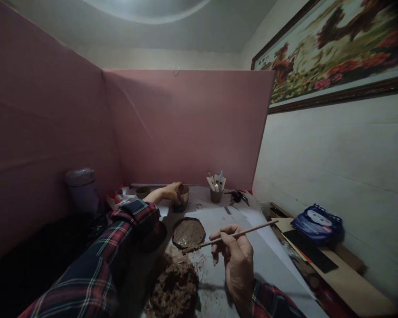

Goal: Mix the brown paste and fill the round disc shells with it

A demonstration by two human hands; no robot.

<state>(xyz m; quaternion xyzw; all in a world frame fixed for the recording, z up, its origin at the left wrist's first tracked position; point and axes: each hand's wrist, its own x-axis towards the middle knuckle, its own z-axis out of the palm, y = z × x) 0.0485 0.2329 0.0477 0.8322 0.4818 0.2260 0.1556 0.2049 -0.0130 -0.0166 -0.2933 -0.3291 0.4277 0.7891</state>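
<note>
A thin wooden stick (pixel 256 228) slants across my right hand (pixel 237 256), pinched between thumb and fingers. Its lower end, smeared with brown clay, meets the near edge of a round, flat clay disc (pixel 189 232) with a raised rim and a wet-looking surface. Farther back, my left hand (pixel 173 192) reaches out with bent fingers around the rim of a small cup (pixel 185 197); what lies inside the cup is hidden. Closer to me sits a large rough lump of brown clay (pixel 175 287), with smears on the white sheet (pixel 268 260) beside it.
Behind the disc stands a holder with pens (pixel 216 194), and dark tools (pixel 238 197) lie to its right. A dark bowl (pixel 157 234) is partly behind my left sleeve. Pink panels (pixel 189 128) enclose the back and left. A blue pouch (pixel 318 223) rests on the right.
</note>
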